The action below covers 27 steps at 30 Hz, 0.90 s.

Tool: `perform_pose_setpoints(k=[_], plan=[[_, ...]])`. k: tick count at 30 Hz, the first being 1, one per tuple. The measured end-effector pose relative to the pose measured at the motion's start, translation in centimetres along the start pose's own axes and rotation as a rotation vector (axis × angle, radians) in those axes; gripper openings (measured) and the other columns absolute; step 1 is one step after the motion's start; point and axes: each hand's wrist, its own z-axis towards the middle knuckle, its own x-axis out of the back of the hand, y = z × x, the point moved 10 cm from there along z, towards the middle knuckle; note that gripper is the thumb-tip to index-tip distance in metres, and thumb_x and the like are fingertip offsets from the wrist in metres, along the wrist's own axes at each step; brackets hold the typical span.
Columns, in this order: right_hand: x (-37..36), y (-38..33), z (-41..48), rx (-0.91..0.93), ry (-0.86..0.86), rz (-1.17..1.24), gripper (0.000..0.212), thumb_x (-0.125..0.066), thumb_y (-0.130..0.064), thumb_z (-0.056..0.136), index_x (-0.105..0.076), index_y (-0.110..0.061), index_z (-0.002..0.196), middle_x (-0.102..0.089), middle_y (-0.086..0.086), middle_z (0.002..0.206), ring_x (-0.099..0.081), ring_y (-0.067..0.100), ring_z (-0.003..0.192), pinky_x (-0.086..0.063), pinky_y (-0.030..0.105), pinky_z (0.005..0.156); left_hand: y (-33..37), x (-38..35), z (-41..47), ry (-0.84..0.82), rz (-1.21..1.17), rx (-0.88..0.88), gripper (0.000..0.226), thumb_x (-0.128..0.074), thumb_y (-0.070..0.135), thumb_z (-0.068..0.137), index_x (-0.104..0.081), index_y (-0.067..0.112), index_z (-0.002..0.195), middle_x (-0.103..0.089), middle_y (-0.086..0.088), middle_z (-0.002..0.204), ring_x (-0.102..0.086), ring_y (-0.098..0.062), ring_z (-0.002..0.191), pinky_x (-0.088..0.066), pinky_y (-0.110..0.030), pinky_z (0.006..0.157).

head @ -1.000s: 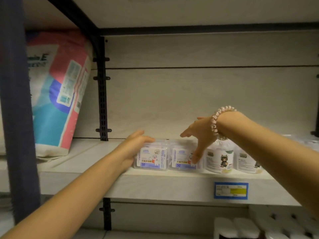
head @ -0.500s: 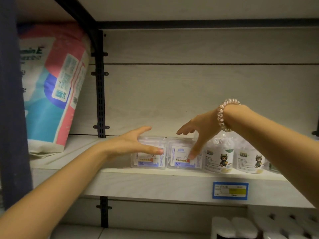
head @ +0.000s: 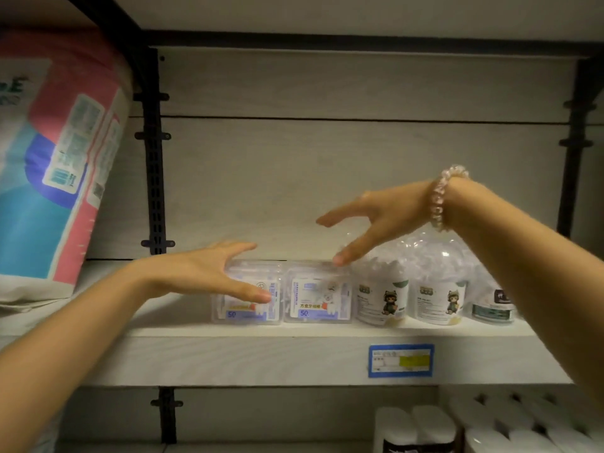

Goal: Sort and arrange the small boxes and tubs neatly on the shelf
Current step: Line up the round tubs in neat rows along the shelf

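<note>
Two clear boxes (head: 282,294) sit side by side at the front of the shelf (head: 261,358), touching each other, each with a white and blue label marked 50. The left hand (head: 209,276) is spread wide and holds nothing; its thumb lies across the front of the left box (head: 248,294), and its fingers reach over that box's top, though contact there cannot be judged. The right hand (head: 376,220) is also splayed and empty, palm down, hovering above and to the right of the left hand. Its thumb tip rests at the top right corner of the right box (head: 318,297), while its other fingers point leftward in the air, apart from everything. A beaded bracelet (head: 439,199) circles the right wrist.

Just under the right hand and forearm stand two round tubs (head: 410,299) with cat pictures on their labels, the nearer one just beside the right box. A third tub (head: 493,308) with a darker label stands beyond them, partly hidden by the right forearm. Below the right hand, a blue price tag (head: 401,360) is fixed to the shelf's front edge. Far to the left of the left hand, a large pink and blue bag (head: 55,165) stands on the same shelf, well apart from the boxes. White rolls (head: 490,426) fill the level beneath.
</note>
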Motion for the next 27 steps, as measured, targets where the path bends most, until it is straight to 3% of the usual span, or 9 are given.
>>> perform_pose_setpoints(k=[3, 6, 9, 12, 17, 21, 27], plan=[[2.3, 2.3, -2.9, 0.059, 0.106, 0.074, 0.074, -0.044, -0.061, 0.065, -0.034, -0.038, 0.134, -0.039, -0.018, 0.14, -0.034, -0.004, 0.12, -0.03, 0.02, 0.097, 3.5, 2.4, -0.8, 0.209, -0.054, -0.126, 0.104, -0.056, 0.083, 0.044, -0.027, 0.047, 0.137, -0.024, 0.024, 0.141, -0.023, 0.002, 0.12, -0.023, -0.033, 0.108], [2.8, 7.1, -6.2, -0.013, 0.242, 0.03, 0.069, -0.043, -0.059, 0.065, -0.042, -0.034, 0.129, -0.046, -0.014, 0.135, -0.04, -0.003, 0.113, -0.033, 0.008, 0.078, 9.3, 3.2, -1.3, 0.387, -0.057, -0.335, 0.075, -0.058, 0.073, 0.06, -0.045, 0.042, 0.128, -0.039, 0.033, 0.119, -0.035, 0.016, 0.103, -0.026, -0.02, 0.097], [0.6, 10.0, -6.9, -0.046, 0.244, -0.039, 0.072, -0.044, -0.062, 0.064, -0.043, -0.032, 0.13, -0.049, -0.012, 0.133, -0.043, -0.001, 0.109, -0.036, 0.008, 0.074, 14.9, 1.2, -0.7, 0.403, 0.11, -0.473, 0.074, -0.058, 0.074, 0.063, -0.046, 0.041, 0.129, -0.042, 0.031, 0.12, -0.038, 0.012, 0.112, -0.026, -0.016, 0.101], [0.0, 10.6, -7.0, -0.007, 0.266, -0.087, 0.064, -0.05, -0.059, 0.072, -0.042, -0.034, 0.13, -0.051, -0.013, 0.131, -0.047, 0.001, 0.106, -0.039, 0.011, 0.077, 17.5, -1.1, 1.2, 0.349, 0.243, -0.457, 0.068, -0.053, 0.063, 0.074, -0.039, 0.039, 0.135, -0.043, 0.021, 0.131, -0.032, 0.005, 0.115, -0.025, -0.018, 0.099], [-0.5, 10.0, -6.3, 0.074, 0.298, -0.192, 0.054, -0.053, -0.05, 0.081, -0.041, -0.034, 0.131, -0.053, -0.01, 0.13, -0.055, 0.007, 0.106, -0.044, 0.021, 0.087, 18.1, -2.0, 2.7, 0.331, 0.26, -0.387, 0.058, -0.057, 0.052, 0.08, -0.047, 0.031, 0.132, -0.053, 0.008, 0.131, -0.047, -0.005, 0.106, -0.037, -0.017, 0.084], [-0.4, 9.8, -6.4, 0.124, 0.341, -0.207, 0.051, -0.054, -0.049, 0.081, -0.044, -0.033, 0.128, -0.055, -0.009, 0.126, -0.057, 0.008, 0.102, -0.048, 0.025, 0.088, 18.1, -2.1, 2.7, 0.349, 0.224, -0.352, 0.053, -0.062, 0.047, 0.08, -0.051, 0.029, 0.129, -0.057, 0.007, 0.126, -0.052, -0.008, 0.104, -0.035, -0.006, 0.071], [-0.3, 10.0, -6.5, 0.152, 0.382, -0.209, 0.051, -0.052, -0.053, 0.08, -0.045, -0.033, 0.126, -0.056, -0.011, 0.122, -0.057, 0.007, 0.098, -0.049, 0.027, 0.086, 17.8, -2.0, 2.8, 0.342, 0.186, -0.322, 0.052, -0.063, 0.046, 0.079, -0.051, 0.031, 0.128, -0.056, 0.009, 0.125, -0.051, -0.006, 0.104, -0.036, -0.008, 0.069]])
